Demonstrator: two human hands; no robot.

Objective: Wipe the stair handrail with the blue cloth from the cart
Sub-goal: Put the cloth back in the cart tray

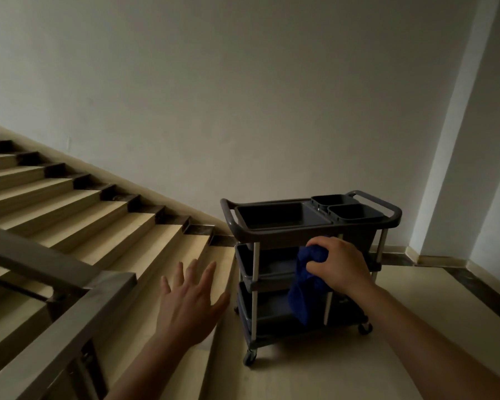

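You are gripping the blue cloth [306,287] in your right hand [339,264], fingers curled round its bunched top, while the rest is hanging in front of the cart's [272,235] middle shelf, so the pick-up is looking done. Your left hand [189,301] is hovering left of the cart, fingers spread wide, holding nothing. The stair handrail [78,319] is sitting well left of the cart, apart from the cloth; all the wiping is waiting.
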